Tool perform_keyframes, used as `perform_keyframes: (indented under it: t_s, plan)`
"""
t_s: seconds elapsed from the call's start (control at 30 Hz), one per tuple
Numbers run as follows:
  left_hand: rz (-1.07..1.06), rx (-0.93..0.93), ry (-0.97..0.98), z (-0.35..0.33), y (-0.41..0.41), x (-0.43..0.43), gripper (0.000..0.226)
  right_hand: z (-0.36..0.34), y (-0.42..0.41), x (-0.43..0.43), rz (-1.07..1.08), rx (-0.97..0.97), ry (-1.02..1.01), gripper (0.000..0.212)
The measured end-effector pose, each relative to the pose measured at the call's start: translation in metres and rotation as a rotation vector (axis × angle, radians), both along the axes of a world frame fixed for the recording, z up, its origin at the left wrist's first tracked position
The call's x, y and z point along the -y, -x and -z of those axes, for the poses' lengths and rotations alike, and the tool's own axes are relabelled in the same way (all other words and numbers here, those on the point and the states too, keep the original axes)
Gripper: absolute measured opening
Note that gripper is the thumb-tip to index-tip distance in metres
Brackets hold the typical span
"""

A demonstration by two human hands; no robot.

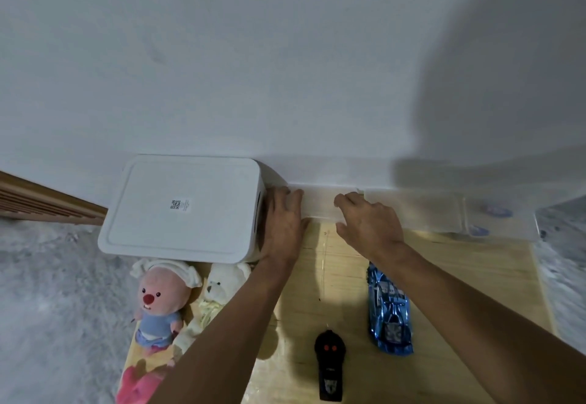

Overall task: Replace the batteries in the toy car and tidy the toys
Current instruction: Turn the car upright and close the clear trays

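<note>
Reaching hands: left hand (282,224) flat against white box (180,210), right hand (369,224) spread on clear tray (415,210), likely fetching it.
Toy car (390,310): untouched, awaiting batteries.

The left hand (282,226) and the right hand (369,226) are held far forward, side by side, palms turned down, fingers kept loose.

White box (180,210), blue car (389,311), black remote (329,368), pink-faced plush (160,296)
</note>
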State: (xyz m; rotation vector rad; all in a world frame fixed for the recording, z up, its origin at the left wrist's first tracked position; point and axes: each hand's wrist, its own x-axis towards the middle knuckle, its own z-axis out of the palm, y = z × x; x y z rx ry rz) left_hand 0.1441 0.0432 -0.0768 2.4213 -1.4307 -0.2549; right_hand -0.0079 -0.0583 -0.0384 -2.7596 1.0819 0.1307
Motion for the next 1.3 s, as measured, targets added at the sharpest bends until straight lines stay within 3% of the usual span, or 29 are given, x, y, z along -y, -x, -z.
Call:
perform_keyframes:
  t_s: [0.2,0.4,0.67,1.03,1.2,1.3]
  plan:
    - [-0.008,0.011,-0.005,0.005,0.005,-0.004,0.094,-0.018,0.009,0.016,0.142,0.216,-0.153,0.026]
    - [0.023,0.078,0.088,0.004,0.007,-0.005,0.129,-0.022,0.009,0.020,0.294,0.369,-0.130,0.029]
    - [0.114,-0.070,0.115,-0.001,0.000,-0.008,0.089,-0.023,0.004,0.025,0.400,0.479,-0.213,0.029]
    - [0.049,0.054,0.017,-0.006,0.006,-0.006,0.115,-0.019,0.008,0.000,0.331,0.664,-0.222,0.012]
    - [0.036,0.051,0.017,-0.006,0.007,-0.007,0.116,-0.004,0.010,-0.013,0.259,0.607,-0.544,0.018]
    - [0.026,0.038,0.029,-0.007,0.007,-0.006,0.116,-0.006,0.003,-0.009,0.267,0.657,-0.661,0.008]
